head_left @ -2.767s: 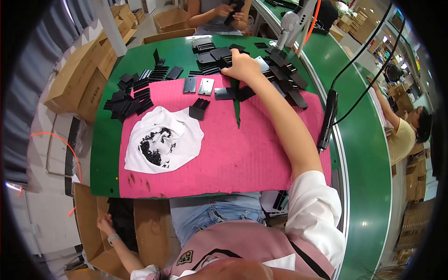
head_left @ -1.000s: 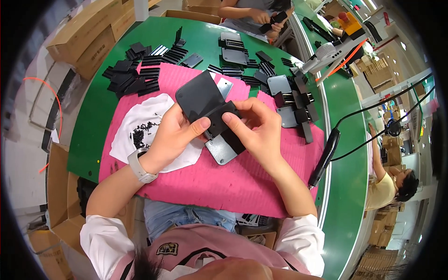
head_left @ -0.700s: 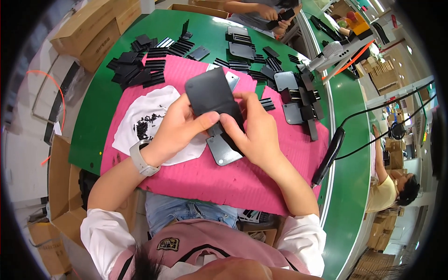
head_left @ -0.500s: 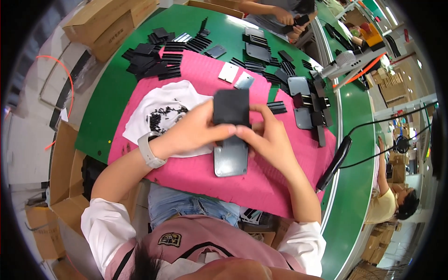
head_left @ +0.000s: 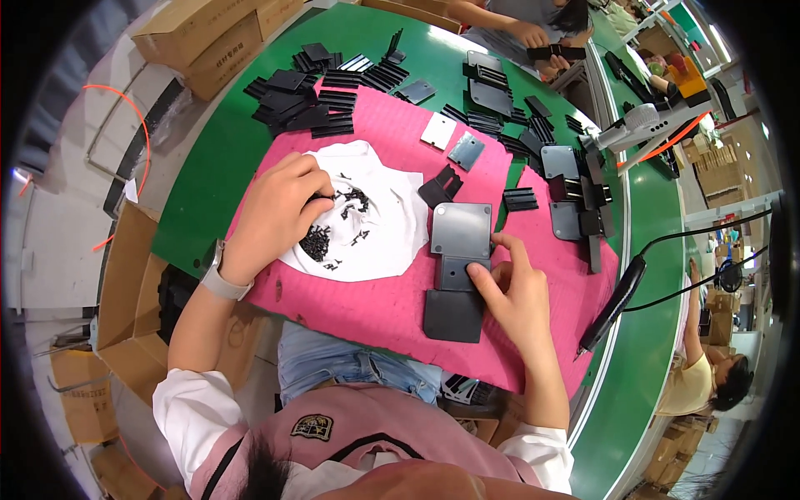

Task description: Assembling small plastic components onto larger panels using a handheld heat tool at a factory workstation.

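Note:
A black plate assembly [head_left: 463, 273] lies on the pink mat. It has a shiny grey plate at its far end, a small black block with a hole in the middle and a matte black plate at its near end. My right hand [head_left: 518, 293] grips its right side, thumb on the middle block. My left hand [head_left: 287, 208] is over a white cloth [head_left: 392, 225], thumb and fingers pinched together beside small black screws [head_left: 315, 243]. Whatever is between those fingertips is too small to make out. A small black ribbed part [head_left: 442, 187] lies just beyond the assembly.
Stacks of black ribbed parts [head_left: 287, 100] and grey plates [head_left: 490, 97] lie across the green table [head_left: 200, 183]. A corded black electric screwdriver [head_left: 612, 304] hangs at the right. Cardboard boxes [head_left: 125, 292] stand to the left. Across the table a co-worker's hands [head_left: 533, 37] hold a black part.
My left hand has let go of the assembly and moved left to the screws. The assembly has turned end for end, grey plate now far, and come down to the mat.

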The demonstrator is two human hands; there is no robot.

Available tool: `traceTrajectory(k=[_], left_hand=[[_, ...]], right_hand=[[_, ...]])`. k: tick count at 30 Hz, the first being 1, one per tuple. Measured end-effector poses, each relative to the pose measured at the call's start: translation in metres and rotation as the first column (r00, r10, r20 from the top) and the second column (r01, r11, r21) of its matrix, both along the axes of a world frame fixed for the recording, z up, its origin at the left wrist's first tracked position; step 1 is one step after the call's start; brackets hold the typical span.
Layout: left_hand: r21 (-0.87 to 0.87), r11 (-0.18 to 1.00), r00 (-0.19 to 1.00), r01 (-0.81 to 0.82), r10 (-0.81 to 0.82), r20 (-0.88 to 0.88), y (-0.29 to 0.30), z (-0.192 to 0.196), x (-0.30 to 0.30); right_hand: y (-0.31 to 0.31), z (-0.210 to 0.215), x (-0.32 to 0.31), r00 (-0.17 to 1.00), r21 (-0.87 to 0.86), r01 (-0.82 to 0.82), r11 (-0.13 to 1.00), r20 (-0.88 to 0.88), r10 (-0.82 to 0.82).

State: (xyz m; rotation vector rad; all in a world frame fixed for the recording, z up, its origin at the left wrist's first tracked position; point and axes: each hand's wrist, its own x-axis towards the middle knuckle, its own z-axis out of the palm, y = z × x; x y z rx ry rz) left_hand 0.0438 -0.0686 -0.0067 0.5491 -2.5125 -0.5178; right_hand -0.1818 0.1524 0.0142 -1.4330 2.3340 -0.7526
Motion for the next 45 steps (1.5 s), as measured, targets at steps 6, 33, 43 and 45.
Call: traceTrajectory(k=[6, 33, 43, 45], left_hand=[[0.098, 0.994, 0.995, -0.058, 0.065, -0.079, 0.003, -0.008, 0.003], [0.808, 0.571, 0.989, 0.147, -0.061, -0.137, 0.024, 0.029, -0.051], [0.899, -0.173, 0.903, 0.401, -0.091, -0.420, 0.076, 0.010, -0.100], [0.907, -0.134, 0.900, 0.400, -0.130, -0.416, 0.085, 0.008, -0.097]], right_hand=[[0.028, 0.009, -0.017, 0.954, -0.231, 0.297, 0.926, 0.119, -0.277], [0.017, 0.097, -0.053, 0.642, -0.690, 0.220, 0.690, 0.635, 0.430], [-0.018, 0.105, -0.013, 0.477, -0.821, 0.230, 0.523, 0.564, 0.674], [-0.013, 0.098, -0.016, 0.512, -0.870, 0.178, 0.460, 0.482, 0.711]])
